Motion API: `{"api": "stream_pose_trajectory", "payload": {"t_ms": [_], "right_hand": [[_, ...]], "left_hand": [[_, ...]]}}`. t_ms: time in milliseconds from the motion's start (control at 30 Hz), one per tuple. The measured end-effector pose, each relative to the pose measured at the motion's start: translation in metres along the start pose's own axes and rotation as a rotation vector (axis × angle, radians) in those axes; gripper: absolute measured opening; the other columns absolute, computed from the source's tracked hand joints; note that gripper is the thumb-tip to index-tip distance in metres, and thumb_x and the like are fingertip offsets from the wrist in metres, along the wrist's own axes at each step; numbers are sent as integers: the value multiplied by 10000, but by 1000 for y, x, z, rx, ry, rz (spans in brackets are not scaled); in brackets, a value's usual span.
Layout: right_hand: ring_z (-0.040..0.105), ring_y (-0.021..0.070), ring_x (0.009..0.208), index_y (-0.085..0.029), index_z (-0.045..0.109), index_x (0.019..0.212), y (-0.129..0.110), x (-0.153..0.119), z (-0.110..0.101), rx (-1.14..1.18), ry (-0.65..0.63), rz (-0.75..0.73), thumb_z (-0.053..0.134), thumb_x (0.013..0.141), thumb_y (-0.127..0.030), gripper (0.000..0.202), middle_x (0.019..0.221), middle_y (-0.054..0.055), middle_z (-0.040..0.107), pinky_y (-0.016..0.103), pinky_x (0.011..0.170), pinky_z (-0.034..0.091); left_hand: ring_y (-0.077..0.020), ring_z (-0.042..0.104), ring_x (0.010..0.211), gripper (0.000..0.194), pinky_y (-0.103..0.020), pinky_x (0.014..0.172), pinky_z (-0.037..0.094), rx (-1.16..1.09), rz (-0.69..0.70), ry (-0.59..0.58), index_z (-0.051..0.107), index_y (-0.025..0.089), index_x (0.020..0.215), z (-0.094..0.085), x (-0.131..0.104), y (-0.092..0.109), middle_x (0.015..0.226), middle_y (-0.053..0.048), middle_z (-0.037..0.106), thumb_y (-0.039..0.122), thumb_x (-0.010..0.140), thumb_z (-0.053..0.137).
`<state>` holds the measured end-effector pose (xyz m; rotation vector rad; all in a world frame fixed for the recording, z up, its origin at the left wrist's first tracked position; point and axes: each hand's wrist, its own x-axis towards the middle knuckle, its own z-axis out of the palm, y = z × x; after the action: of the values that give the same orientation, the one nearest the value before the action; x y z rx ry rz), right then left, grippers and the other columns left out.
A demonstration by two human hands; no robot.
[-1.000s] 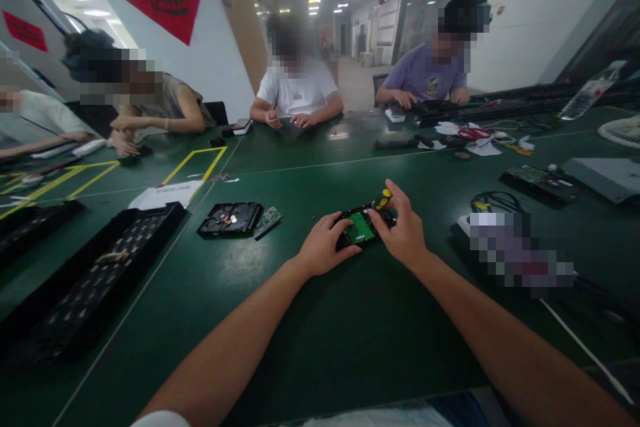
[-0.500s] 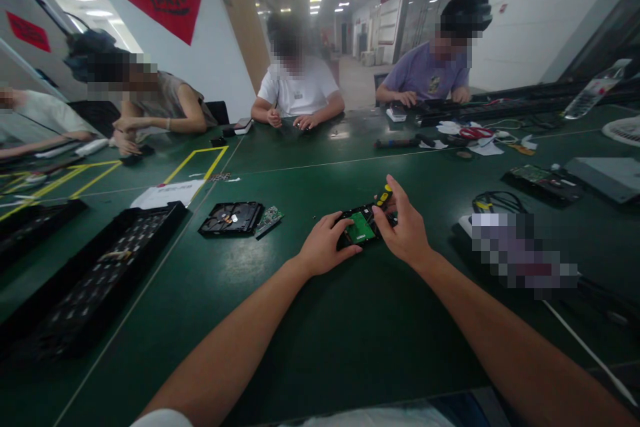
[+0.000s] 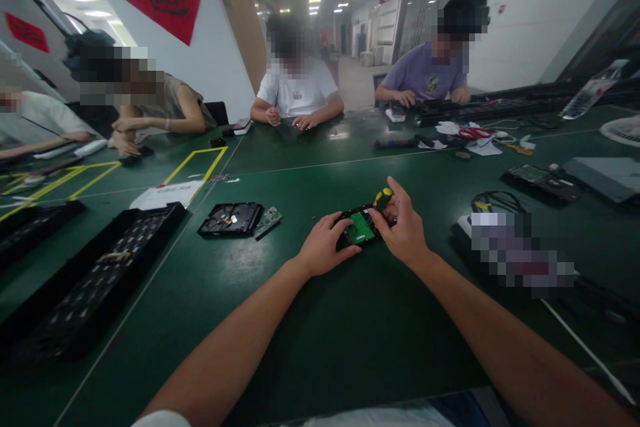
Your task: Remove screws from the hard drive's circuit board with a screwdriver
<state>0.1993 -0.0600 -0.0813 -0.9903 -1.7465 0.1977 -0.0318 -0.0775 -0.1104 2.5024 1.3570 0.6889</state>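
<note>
A black hard drive with a green circuit board [image 3: 361,228] lies on the dark green table. Fingers and thumb of my left hand [image 3: 327,243] grip its left side. In my right hand [image 3: 404,227] is a small yellow-and-black screwdriver [image 3: 383,198], held upright over the drive's right part; its tip is hidden by the fingers. Further left lies another opened drive [image 3: 231,219], and a loose circuit board [image 3: 269,221] rests beside it.
Black trays [image 3: 105,267] lie at the left. A cloth-like blurred item [image 3: 520,257], a cable [image 3: 500,201], another drive [image 3: 543,183] and a grey box [image 3: 603,177] are at the right. Several people sit across the table.
The screwdriver has turned slightly in my right hand, whose thumb and fingers have shifted a little to the left. My left hand and the drive stay in place.
</note>
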Motion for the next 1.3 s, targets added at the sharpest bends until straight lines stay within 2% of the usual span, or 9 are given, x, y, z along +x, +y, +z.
{"api": "stream_pose_trajectory", "payload": {"t_ms": [167, 333, 467, 667, 800, 1067, 1200, 1300], "right_hand": [[689, 196, 758, -308, 371, 1600, 2, 2, -3, -52, 9, -31, 670, 979, -386, 693, 1214, 81, 715, 405, 764, 641], [687, 197, 742, -309, 307, 1633, 0, 3, -6, -44, -31, -33, 601, 1013, -364, 689, 1101, 55, 739, 395, 752, 634], [706, 204, 763, -293, 242, 1657, -1, 2, -6, -31, -34, -24, 578, 1021, -339, 721, 1095, 58, 752, 379, 724, 634], [699, 219, 751, -305, 363, 1605, 2, 2, -5, -68, 7, -34, 634, 998, -413, 673, 1099, 64, 740, 441, 785, 658], [705, 216, 773, -308, 360, 1607, 2, 2, -5, -63, -5, -30, 655, 989, -392, 690, 1184, 74, 729, 433, 789, 663], [707, 292, 1145, -311, 217, 1665, 6, 2, -5, -74, -37, -65, 555, 1033, -326, 717, 1535, 127, 552, 521, 993, 610], [680, 307, 1222, -314, 186, 1668, 8, 2, -4, -56, -36, -64, 548, 1037, -322, 727, 1584, 128, 504, 554, 1040, 583], [658, 318, 1264, -313, 222, 1658, 8, 2, -4, -70, -19, -81, 586, 1023, -319, 732, 1585, 125, 503, 563, 1073, 562]], "left_hand": [[-369, 457, 1458, 720, -570, 1181, 423, -5, 0, -3, 527, 236, 1465, 1, 0, -1, 1575, -183, 458, 659, 900, 667], [-367, 453, 1462, 716, -562, 1186, 420, 5, -2, 9, 534, 234, 1463, 2, 0, -1, 1577, -183, 458, 651, 898, 674], [-366, 453, 1462, 718, -552, 1187, 422, 8, -4, 8, 541, 218, 1458, 1, 0, 0, 1570, -190, 465, 656, 903, 665], [-367, 454, 1462, 717, -568, 1181, 423, 0, -7, -3, 528, 240, 1469, -2, 0, 1, 1577, -182, 459, 656, 902, 667], [-364, 451, 1462, 719, -553, 1187, 420, 7, -1, 1, 529, 224, 1469, -1, 0, 1, 1573, -188, 459, 653, 908, 660], [-368, 456, 1458, 712, -557, 1186, 419, 5, -7, 7, 541, 228, 1459, 0, 0, 1, 1573, -182, 464, 648, 900, 675], [-363, 459, 1454, 729, -541, 1184, 425, 11, 1, 4, 534, 220, 1471, 0, 0, 0, 1567, -183, 470, 657, 902, 665], [-360, 459, 1453, 731, -535, 1186, 423, 14, 5, 5, 535, 214, 1472, 0, 0, 0, 1563, -184, 472, 661, 906, 657]]}}
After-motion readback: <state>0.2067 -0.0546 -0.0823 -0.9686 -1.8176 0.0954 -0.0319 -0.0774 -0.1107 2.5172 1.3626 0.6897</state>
